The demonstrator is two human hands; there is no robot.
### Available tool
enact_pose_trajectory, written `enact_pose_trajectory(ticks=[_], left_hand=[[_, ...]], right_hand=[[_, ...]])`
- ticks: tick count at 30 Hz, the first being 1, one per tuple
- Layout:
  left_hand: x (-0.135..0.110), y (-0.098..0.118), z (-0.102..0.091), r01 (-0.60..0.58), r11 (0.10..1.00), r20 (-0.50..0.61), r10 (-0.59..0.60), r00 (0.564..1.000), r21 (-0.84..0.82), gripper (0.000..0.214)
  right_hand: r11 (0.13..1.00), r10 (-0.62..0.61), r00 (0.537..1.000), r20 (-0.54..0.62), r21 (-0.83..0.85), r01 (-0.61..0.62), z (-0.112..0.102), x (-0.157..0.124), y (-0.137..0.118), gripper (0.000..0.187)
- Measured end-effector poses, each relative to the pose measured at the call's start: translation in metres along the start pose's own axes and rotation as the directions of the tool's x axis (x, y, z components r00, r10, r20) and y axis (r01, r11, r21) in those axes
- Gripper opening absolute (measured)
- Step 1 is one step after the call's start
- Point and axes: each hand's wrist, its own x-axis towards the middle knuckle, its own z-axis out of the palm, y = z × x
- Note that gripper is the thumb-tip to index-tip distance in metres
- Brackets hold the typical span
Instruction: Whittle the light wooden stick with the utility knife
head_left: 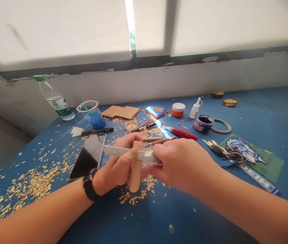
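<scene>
Wood stick [134, 178] stands nearly upright, a bit tipped, in the middle, just above the blue surface [100, 223]. The left hand [118, 167] is curled around it, with the thumb near the top. The right hand [178, 156] is closed on the end of a flat blade [117, 151], which lies across the upper part of the wood stick and pokes out past the left hand.

To shave well, the left hand should hold the wood stick tight so it does not wobble or spin. Small, thin cuts are likely best, since a deep push could make the blade stick and then jump. The left thumb looks to be on the blade or right beside it; it is hard to tell which. It should rest on the dull back only, and the other fingers should stay out of the blade's way. Which edge is sharp cannot be told.

Wood chips [39, 181] lie all over the left side, and more lie under the hands. The phone [89, 154] is close to the left wrist, so the blade should swing away from it. A red-handled tool [184, 134] lies just past the right hand.
</scene>
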Motion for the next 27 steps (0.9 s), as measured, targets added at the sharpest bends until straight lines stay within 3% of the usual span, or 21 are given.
enact_pose_trajectory(ticks=[5, 9, 14, 17, 23, 27], left_hand=[[0.002, 0.008, 0.003, 0.012, 0.999, -0.054, -0.009, 0.999, 0.049, 0.027], [0.001, 0.011, 0.006, 0.141, 0.987, -0.034, -0.144, 0.989, -0.083, 0.031], [0.003, 0.004, 0.005, 0.132, 0.991, -0.065, -0.131, 0.989, 0.019, 0.037], [0.005, -0.001, 0.003, 0.179, 0.984, -0.08, -0.179, 0.981, -0.008, 0.031], [0.006, -0.011, 0.004, 0.203, 0.974, -0.018, -0.205, 0.979, -0.098, 0.04], [0.003, -0.013, 0.004, 0.193, 0.956, 0.058, -0.184, 0.981, -0.219, 0.052]], right_hand=[[0.997, -0.036, 0.998, -0.055, -0.065, 0.032, 0.001, 0.001, 0.002, 0.043], [0.997, 0.009, 0.997, -0.08, -0.08, -0.016, 0.0, 0.002, 0.002, 0.048], [0.999, 0.029, 1.0, 0.002, -0.038, -0.029, -0.005, 0.007, 0.002, 0.048], [1.0, -0.005, 0.999, 0.041, -0.026, 0.006, -0.005, 0.008, 0.005, 0.05], [0.992, -0.121, 0.982, -0.142, -0.051, 0.115, 0.001, 0.005, 0.01, 0.015], [0.991, -0.134, 0.987, -0.088, 0.015, 0.136, 0.0, 0.004, 0.007, 0.015]])
